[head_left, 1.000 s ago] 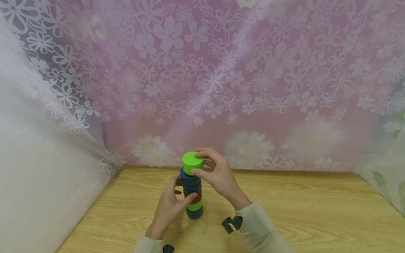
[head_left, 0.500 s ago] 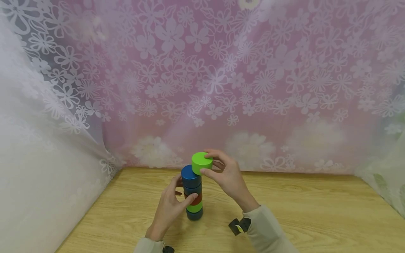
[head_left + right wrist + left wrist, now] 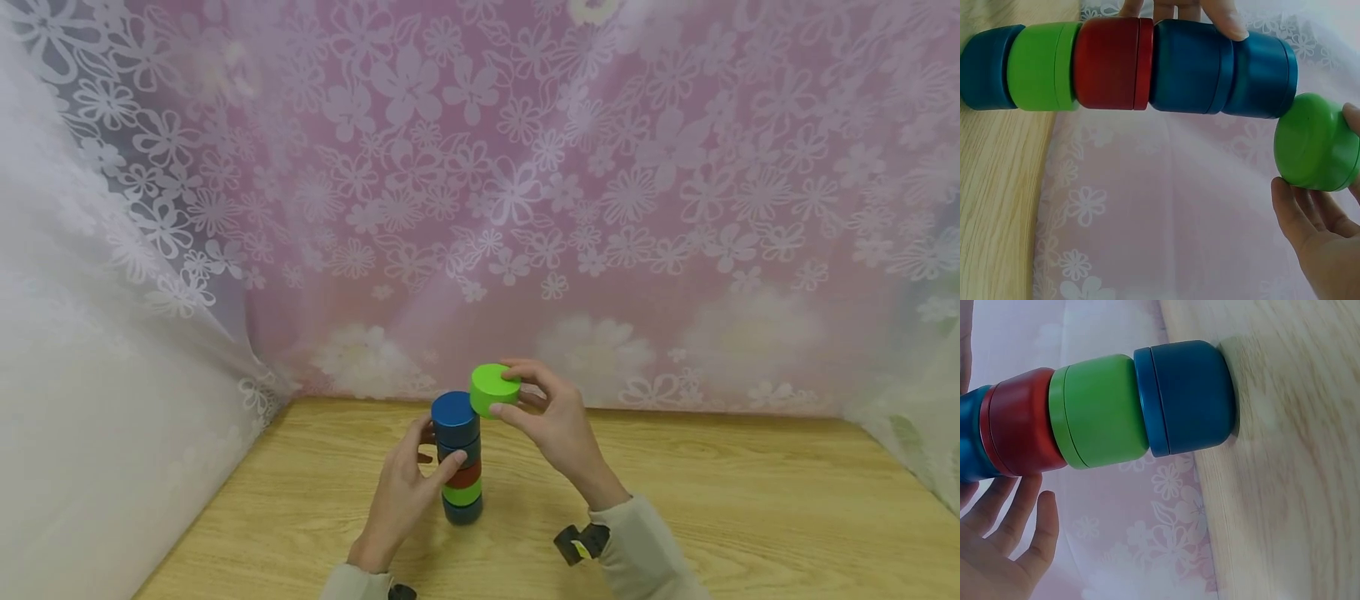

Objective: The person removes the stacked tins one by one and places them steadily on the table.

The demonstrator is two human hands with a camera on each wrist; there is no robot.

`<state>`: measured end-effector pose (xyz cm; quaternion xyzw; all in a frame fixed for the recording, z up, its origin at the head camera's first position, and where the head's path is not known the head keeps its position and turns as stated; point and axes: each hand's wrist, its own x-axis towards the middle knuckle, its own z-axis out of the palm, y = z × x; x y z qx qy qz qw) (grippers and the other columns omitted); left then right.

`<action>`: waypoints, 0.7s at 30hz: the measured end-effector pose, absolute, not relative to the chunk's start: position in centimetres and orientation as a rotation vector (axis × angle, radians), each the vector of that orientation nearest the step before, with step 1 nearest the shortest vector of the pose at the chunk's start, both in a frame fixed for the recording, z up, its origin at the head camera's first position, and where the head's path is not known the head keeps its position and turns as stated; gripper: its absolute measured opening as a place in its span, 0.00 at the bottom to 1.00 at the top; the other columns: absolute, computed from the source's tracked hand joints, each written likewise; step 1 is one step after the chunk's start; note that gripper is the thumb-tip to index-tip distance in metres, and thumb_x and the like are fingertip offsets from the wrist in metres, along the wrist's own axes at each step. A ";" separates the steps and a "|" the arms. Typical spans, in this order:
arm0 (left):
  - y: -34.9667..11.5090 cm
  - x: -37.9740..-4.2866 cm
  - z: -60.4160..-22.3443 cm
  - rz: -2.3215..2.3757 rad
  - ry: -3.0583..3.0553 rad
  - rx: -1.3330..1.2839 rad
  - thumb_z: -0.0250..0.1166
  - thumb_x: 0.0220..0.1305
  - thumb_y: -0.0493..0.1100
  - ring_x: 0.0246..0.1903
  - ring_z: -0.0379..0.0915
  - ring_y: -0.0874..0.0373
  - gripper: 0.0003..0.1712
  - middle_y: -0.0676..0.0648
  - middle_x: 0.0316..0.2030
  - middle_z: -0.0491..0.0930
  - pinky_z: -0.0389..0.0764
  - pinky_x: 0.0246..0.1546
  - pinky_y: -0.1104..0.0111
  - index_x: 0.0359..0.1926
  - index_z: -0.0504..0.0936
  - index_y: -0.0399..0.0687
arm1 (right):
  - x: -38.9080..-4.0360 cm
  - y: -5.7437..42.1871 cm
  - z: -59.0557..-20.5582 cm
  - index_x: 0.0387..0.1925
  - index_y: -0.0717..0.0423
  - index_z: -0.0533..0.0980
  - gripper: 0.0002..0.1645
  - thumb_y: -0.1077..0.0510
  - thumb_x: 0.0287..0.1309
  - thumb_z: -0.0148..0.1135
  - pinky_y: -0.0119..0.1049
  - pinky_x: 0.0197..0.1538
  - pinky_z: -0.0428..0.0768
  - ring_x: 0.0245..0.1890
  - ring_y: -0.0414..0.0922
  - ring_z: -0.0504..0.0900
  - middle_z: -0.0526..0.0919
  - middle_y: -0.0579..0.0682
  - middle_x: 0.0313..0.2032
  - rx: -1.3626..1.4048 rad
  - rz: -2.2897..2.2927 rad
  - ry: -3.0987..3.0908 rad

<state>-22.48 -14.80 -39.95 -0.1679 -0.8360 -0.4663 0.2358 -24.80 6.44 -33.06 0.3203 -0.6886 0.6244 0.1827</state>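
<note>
1 green canister (image 3: pixel 489 393) held beside tower (image 3: pixel 465 476)

The green canister is pinched by the right hand (image 3: pixel 553 425) near the top blue canister (image 3: pixel 455 423); contact cannot be confirmed. The upright 5-canister tower, set on the wooden table (image 3: pixel 712 483), is gripped by the left hand (image 3: pixel 403 482). Seemingly, 1 canister is being handled at the top; next, steady support is called for.

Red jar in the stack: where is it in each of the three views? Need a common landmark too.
Head: red jar below centre, mid-stack, partly covered by the thumb of the left hand.
Left wrist: red jar at the left, stack lying sideways in the picture.
Right wrist: red jar upper left.
Shared landmark: green jar directly under it.
</note>
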 end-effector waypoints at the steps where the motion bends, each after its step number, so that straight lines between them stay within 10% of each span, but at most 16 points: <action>1: -14.8 -22.5 -39.9 -1.277 -2.291 -0.461 0.71 0.67 0.48 0.47 0.80 0.50 0.33 0.43 0.52 0.82 0.82 0.43 0.55 0.67 0.71 0.39 | -24.8 6.6 -33.1 0.49 0.65 0.78 0.20 0.73 0.55 0.72 0.41 0.56 0.81 0.57 0.55 0.79 0.77 0.59 0.61 0.899 1.763 -1.943; 21: -14.7 -22.8 -40.1 -1.277 -2.281 -0.461 0.68 0.70 0.47 0.47 0.79 0.51 0.30 0.44 0.50 0.83 0.81 0.43 0.58 0.66 0.72 0.39 | -24.7 8.4 -34.9 0.46 0.64 0.79 0.17 0.72 0.55 0.72 0.35 0.57 0.79 0.56 0.52 0.79 0.78 0.59 0.60 0.830 1.727 -1.981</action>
